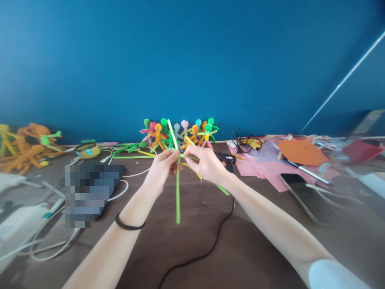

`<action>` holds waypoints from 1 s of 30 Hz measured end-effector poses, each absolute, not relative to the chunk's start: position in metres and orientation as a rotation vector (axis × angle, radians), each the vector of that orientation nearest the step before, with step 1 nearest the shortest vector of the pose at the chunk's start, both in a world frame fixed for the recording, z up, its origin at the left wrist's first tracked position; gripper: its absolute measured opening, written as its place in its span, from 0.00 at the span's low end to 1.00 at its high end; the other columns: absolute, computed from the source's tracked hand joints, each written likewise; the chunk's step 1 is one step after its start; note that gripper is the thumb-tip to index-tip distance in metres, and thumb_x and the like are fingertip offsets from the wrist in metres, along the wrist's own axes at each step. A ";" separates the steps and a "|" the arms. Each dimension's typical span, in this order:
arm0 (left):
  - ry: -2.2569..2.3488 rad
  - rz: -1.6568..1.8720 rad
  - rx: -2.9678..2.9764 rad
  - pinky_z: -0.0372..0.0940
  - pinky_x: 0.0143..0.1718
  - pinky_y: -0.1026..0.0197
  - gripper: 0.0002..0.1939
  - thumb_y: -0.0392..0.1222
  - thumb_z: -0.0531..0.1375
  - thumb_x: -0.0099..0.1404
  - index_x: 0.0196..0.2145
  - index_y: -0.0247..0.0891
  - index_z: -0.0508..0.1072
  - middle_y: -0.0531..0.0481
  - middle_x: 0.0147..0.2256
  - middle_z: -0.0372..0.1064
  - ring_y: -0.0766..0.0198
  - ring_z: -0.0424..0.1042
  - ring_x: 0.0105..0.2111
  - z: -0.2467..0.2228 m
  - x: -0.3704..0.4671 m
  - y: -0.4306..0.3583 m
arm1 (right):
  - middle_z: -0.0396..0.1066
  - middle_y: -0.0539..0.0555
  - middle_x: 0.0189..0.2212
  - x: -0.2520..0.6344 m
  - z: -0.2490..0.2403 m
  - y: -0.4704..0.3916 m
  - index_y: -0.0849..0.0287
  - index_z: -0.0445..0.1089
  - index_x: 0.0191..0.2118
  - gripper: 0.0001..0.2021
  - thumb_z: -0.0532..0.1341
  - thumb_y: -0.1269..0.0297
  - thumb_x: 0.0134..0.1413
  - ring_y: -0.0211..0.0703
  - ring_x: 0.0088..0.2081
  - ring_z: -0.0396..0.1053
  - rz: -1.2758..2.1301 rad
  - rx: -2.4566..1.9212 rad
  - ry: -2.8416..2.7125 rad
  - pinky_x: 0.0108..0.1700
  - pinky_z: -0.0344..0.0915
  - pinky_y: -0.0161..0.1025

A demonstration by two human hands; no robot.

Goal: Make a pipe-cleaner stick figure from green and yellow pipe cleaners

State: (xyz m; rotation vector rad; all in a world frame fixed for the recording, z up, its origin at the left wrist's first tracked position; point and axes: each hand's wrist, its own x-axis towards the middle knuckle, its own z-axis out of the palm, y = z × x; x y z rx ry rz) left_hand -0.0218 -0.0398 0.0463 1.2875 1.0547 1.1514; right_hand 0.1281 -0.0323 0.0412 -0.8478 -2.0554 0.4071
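Observation:
In the middle of the view, my left hand (161, 168) and my right hand (206, 162) meet with fingers pinched together. Between them they grip light green pipe cleaners (178, 192) where the strands cross. One end points up and another hangs straight down toward the desk; a further end shows below my right wrist. The fingers hide the crossing point in part, so I cannot tell how the strands join. Just beyond my hands, a row of pipe-cleaner figures (159, 138) in green, orange, pink and blue stands against the wall.
A dark phone or tablet with a blurred-out screen (93, 192) and white cables lie left. Orange pipe-cleaner figures (30, 148) stand farther left. A black cable (207, 253) crosses the desk. On the right are pink paper (273, 176), an orange sheet (300, 151) and a phone (300, 194).

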 end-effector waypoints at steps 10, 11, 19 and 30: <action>1.267 1.255 1.551 0.50 0.14 0.68 0.07 0.45 0.54 0.58 0.28 0.41 0.59 0.59 0.13 0.62 0.71 0.56 0.11 0.047 -0.016 -0.045 | 0.60 0.47 0.22 0.128 0.039 -0.031 0.59 0.59 0.27 0.03 0.52 0.70 0.50 0.33 0.23 0.56 0.527 -0.890 -2.021 0.28 0.53 0.33; 1.282 1.244 1.576 0.50 0.14 0.68 0.07 0.46 0.54 0.59 0.28 0.41 0.60 0.59 0.13 0.62 0.71 0.56 0.11 0.047 -0.016 -0.045 | 0.60 0.47 0.22 0.128 0.039 -0.030 0.59 0.59 0.27 0.03 0.52 0.70 0.49 0.33 0.23 0.56 0.552 -0.901 -2.014 0.28 0.54 0.33; 1.450 1.210 1.857 0.57 0.23 0.65 0.10 0.46 0.53 0.59 0.25 0.39 0.63 0.56 0.21 0.66 0.68 0.64 0.20 0.045 -0.019 -0.043 | 0.65 0.49 0.24 0.129 0.035 -0.026 0.61 0.64 0.29 0.03 0.55 0.68 0.49 0.35 0.26 0.62 0.646 -0.938 -2.008 0.31 0.58 0.33; 1.476 1.363 1.869 0.61 0.29 0.64 0.07 0.42 0.54 0.59 0.27 0.37 0.67 0.54 0.24 0.68 0.67 0.67 0.25 0.043 -0.017 -0.044 | 0.67 0.49 0.23 0.127 0.037 -0.026 0.62 0.66 0.28 0.03 0.57 0.69 0.46 0.35 0.27 0.64 0.831 -0.901 -1.892 0.32 0.60 0.33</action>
